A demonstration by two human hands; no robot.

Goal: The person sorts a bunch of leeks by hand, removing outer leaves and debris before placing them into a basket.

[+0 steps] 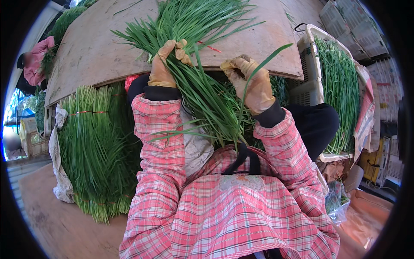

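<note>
Both hands wear tan, stained gloves. My left hand (166,62) is closed round a thick bunch of long, flat green leaves that look like garlic chives (196,93), hanging down toward my lap. More chives (202,19) lie on the board just beyond that hand. My right hand (252,84) is raised to the right of the bunch, fingers curled together. What its fingertips hold, if anything, cannot be made out. One long chive leaf (271,55) crosses in front of this hand, and its lower end reaches down to my lap.
A wooden board (95,36) spans the space ahead. Banded chive bundles (92,142) stand at my left beside a white sack (62,172). On the right, a white crate (317,32) holds more chives (336,90). Another person (36,62) in pink is at far left.
</note>
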